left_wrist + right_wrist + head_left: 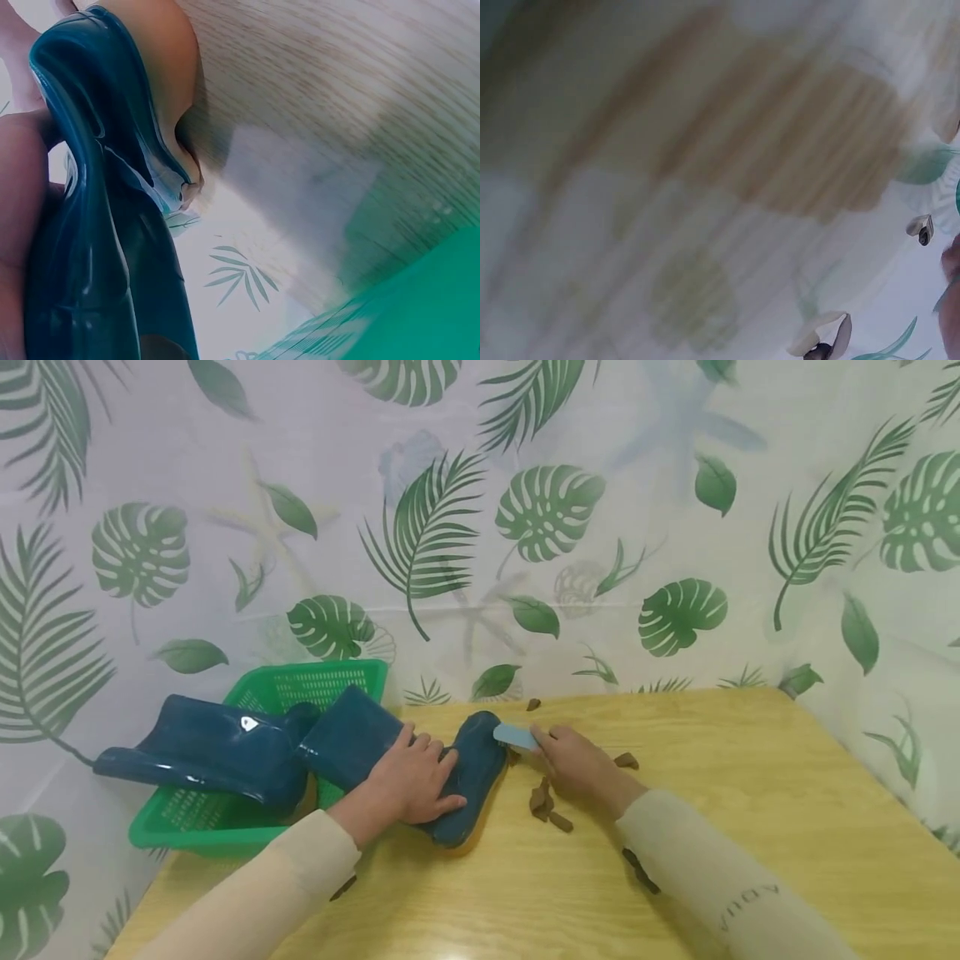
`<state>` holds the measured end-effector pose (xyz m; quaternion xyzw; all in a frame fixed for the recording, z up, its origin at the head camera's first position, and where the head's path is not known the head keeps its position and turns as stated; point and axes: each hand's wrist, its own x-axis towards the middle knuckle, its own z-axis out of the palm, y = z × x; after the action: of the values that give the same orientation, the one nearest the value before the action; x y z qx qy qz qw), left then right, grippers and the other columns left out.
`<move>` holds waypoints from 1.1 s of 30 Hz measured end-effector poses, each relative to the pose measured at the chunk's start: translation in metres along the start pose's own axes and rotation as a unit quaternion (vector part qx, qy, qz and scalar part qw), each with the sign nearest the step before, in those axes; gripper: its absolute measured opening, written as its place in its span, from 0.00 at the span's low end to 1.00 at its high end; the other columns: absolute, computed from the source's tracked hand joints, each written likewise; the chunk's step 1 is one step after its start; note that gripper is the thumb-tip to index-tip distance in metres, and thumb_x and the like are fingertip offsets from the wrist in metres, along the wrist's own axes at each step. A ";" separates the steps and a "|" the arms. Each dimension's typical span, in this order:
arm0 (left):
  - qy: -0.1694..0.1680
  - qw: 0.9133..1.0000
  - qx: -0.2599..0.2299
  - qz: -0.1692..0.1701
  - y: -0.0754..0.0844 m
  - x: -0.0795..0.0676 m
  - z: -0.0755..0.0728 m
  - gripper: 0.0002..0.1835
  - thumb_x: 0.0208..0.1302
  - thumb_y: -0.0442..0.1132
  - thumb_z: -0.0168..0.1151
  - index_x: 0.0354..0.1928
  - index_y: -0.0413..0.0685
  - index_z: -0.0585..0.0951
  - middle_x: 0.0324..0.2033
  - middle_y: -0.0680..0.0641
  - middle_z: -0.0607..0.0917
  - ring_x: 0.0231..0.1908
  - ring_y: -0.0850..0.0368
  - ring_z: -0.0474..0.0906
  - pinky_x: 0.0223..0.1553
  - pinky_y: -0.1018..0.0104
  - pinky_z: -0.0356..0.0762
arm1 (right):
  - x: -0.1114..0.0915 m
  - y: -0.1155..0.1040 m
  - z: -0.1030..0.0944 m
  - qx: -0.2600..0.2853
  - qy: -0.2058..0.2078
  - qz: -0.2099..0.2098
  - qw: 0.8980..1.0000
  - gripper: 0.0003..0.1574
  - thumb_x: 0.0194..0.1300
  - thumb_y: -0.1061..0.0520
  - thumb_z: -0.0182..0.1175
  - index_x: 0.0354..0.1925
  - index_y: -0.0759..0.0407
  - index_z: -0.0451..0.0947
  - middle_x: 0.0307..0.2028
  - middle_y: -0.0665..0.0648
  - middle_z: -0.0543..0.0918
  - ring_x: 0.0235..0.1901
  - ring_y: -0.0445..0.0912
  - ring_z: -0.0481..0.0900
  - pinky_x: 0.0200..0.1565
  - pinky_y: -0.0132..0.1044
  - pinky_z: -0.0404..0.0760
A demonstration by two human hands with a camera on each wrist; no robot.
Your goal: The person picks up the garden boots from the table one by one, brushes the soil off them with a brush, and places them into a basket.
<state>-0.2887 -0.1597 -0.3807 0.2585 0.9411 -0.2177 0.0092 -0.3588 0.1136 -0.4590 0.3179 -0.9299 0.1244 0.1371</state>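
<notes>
A dark blue rubber rain boot [476,768] with a tan sole lies on its side, its shaft reaching over the green basket [202,842]. My left hand [416,777] grips it around the ankle; the left wrist view shows the boot's folded rubber [82,240] beside my thumb. In my right hand [581,764] is a flat light blue tool [515,737], perhaps a brush or scraper, its end at the boot's toe. Whether it touches is unclear. The right wrist view is mostly blurred sleeve, with part of the hand [951,300] at the edge.
A second dark blue boot [225,743] lies across the basket at the left. Several brown clumps [542,802] are scattered on the wooden table [525,902], mostly near my right hand. A leaf-patterned sheet [465,568] hangs behind the table.
</notes>
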 end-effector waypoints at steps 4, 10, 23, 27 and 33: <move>-0.002 1.000 -0.003 0.000 -0.001 -0.001 0.001 0.41 0.69 0.73 0.44 0.73 0.53 0.68 0.65 0.45 0.75 0.67 0.42 0.67 0.73 0.39 0.51 | -0.001 -0.001 0.000 -0.003 -0.011 -0.002 1.000 0.29 0.79 0.52 0.47 0.69 0.68 0.67 0.43 0.65 0.80 0.36 0.50 0.78 0.41 0.46 0.80; 0.013 1.000 0.000 0.005 0.000 0.000 -0.001 0.41 0.69 0.72 0.44 0.72 0.52 0.68 0.64 0.44 0.76 0.67 0.42 0.68 0.73 0.39 0.51 | -0.002 0.002 0.000 -0.017 0.011 -0.007 1.000 0.27 0.78 0.53 0.50 0.67 0.66 0.70 0.39 0.62 0.80 0.33 0.49 0.77 0.38 0.44 0.80; 0.015 1.000 0.008 0.002 -0.001 0.001 -0.001 0.41 0.69 0.72 0.43 0.72 0.53 0.68 0.64 0.44 0.75 0.67 0.42 0.67 0.73 0.39 0.51 | 0.003 -0.001 0.001 -0.166 0.092 -0.073 0.979 0.27 0.73 0.50 0.58 0.62 0.64 0.76 0.33 0.59 0.80 0.28 0.49 0.76 0.24 0.40 0.78; 0.015 1.000 0.010 0.000 0.001 0.001 -0.001 0.41 0.69 0.72 0.43 0.73 0.53 0.67 0.65 0.44 0.75 0.67 0.42 0.67 0.73 0.39 0.50 | 0.004 -0.001 0.001 -0.188 0.103 -0.068 0.974 0.26 0.73 0.49 0.57 0.60 0.65 0.77 0.35 0.61 0.83 0.31 0.52 0.80 0.24 0.42 0.80; 0.027 1.000 0.004 -0.004 0.004 -0.001 0.006 0.41 0.69 0.72 0.43 0.72 0.53 0.68 0.64 0.44 0.75 0.67 0.42 0.68 0.73 0.39 0.51 | 0.006 -0.001 0.009 -0.190 0.115 -0.073 0.972 0.25 0.74 0.49 0.57 0.56 0.69 0.78 0.34 0.63 0.84 0.32 0.54 0.83 0.26 0.43 0.83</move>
<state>-0.2864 -0.1596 -0.3877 0.2608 0.9411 -0.2144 -0.0182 -0.3647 0.1068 -0.4647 0.3367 -0.8887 -0.0287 0.3098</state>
